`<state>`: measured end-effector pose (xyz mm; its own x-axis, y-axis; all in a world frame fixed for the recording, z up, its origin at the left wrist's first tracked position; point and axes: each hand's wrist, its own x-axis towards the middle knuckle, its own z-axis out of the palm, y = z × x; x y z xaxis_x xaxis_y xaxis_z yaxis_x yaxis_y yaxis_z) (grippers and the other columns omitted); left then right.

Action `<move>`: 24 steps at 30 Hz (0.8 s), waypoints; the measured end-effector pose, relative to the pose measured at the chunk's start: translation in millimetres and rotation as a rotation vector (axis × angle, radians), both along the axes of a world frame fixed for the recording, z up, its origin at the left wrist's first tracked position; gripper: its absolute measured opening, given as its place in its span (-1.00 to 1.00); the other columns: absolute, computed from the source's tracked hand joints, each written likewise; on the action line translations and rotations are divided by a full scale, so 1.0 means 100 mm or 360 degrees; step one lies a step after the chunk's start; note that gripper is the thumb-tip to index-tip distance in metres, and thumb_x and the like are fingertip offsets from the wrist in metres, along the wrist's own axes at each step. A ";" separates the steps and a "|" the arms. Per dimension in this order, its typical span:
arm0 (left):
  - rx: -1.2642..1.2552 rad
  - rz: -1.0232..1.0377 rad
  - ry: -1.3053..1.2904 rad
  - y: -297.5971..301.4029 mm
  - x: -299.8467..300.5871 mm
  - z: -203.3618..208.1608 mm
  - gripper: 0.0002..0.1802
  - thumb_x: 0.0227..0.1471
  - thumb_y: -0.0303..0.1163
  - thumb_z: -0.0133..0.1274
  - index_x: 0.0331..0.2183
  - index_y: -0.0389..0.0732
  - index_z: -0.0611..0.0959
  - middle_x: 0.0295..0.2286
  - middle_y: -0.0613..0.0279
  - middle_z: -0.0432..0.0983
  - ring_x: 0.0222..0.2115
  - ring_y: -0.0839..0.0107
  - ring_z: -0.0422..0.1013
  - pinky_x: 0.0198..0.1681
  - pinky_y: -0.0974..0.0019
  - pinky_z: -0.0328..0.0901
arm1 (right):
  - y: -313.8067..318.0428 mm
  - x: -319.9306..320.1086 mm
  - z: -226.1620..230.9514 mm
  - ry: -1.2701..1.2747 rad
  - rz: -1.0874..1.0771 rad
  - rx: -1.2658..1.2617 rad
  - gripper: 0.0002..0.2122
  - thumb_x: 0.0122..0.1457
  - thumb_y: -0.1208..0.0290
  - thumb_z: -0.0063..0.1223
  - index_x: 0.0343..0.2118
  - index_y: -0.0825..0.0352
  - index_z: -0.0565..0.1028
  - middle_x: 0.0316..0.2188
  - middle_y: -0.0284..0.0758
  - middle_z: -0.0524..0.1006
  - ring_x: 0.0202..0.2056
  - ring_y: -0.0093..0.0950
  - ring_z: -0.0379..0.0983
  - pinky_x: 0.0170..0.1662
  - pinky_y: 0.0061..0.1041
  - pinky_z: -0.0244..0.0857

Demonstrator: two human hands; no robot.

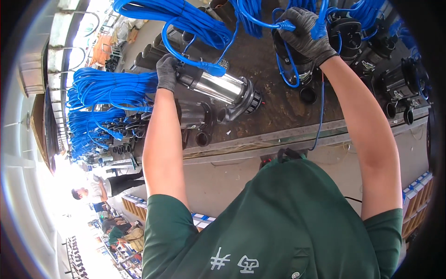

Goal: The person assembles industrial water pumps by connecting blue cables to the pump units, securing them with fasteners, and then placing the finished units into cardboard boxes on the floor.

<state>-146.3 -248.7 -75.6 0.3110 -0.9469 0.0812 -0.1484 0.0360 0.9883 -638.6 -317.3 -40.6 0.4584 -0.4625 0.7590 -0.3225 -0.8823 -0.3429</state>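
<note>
1. The silver pump point(218, 86) is on the dark workbench point(274, 108), ahead of the person and a little left; whether it stands straight or tilts, I cannot tell.
2. The left hand point(166, 73), in grey glove, has its fingers bent around the black top end of this pump, I think to keep the heavy body steady.
3. The right hand point(307, 37), also gloved, is farther right, above a dark pump. Its fingers seem closed on a blue plug point(287, 26), probably to keep this end apart from the other cables. A second plug point(319, 30) shows beside the fingers; if it is gripped too, I cannot tell.
4. At the left are cable coils point(111, 88), bundled, it seems, so that the long cable does not tangle.
</note>
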 end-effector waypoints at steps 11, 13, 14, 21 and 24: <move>-0.0542 -0.0687 -0.2155 1.01 -1.45 0.55 -0.65 0.10 -0.21 0.19 -0.09 -0.13 0.65 -0.26 0.06 0.56 -0.19 0.04 0.48 -0.11 -0.01 0.37 | 0.10 0.01 -0.01 0.0065 -0.0198 -0.0094 -0.67 0.15 0.07 0.25 -0.18 0.20 0.55 -0.27 -0.27 0.59 -0.16 -0.15 0.56 -0.13 -0.21 0.44; -0.0402 -0.0642 -0.2480 1.30 -1.95 0.61 -0.59 0.05 -0.17 0.22 -0.07 -0.11 0.64 -0.20 0.03 0.59 -0.17 0.02 0.51 -0.11 -0.07 0.39 | 0.08 -0.02 0.00 0.0082 -0.0169 -0.0041 -0.70 0.16 0.09 0.26 -0.19 0.18 0.55 -0.27 -0.31 0.59 -0.17 -0.19 0.57 -0.15 -0.24 0.45; -0.0375 -0.0624 -0.2483 1.39 -2.22 0.66 -0.57 0.05 -0.16 0.22 -0.05 -0.10 0.64 -0.22 0.06 0.60 -0.22 0.05 0.53 -0.16 -0.05 0.41 | 0.07 -0.04 0.00 0.0091 -0.0159 -0.0014 -0.72 0.16 0.10 0.26 -0.19 0.17 0.55 -0.28 -0.33 0.59 -0.17 -0.21 0.57 -0.16 -0.26 0.45; 0.0174 -0.0452 -0.2409 1.18 -3.09 0.74 -0.62 0.22 -0.10 0.06 -0.01 -0.08 0.58 -0.35 0.10 0.64 -0.24 0.04 0.58 -0.19 -0.01 0.46 | 0.01 -0.01 -0.09 0.0080 -0.0177 -0.0034 -0.71 0.18 0.08 0.26 -0.20 0.15 0.55 -0.29 -0.33 0.59 -0.19 -0.23 0.57 -0.17 -0.29 0.46; 0.0373 -0.0365 -0.2365 0.67 -2.89 0.83 -0.66 0.31 -0.10 -0.08 -0.10 -0.12 0.60 -0.24 0.06 0.65 -0.13 -0.01 0.57 -0.06 -0.02 0.45 | 0.01 -0.02 -0.10 0.0083 -0.0181 -0.0047 -0.71 0.18 0.07 0.26 -0.19 0.15 0.55 -0.29 -0.33 0.59 -0.20 -0.23 0.57 -0.17 -0.28 0.46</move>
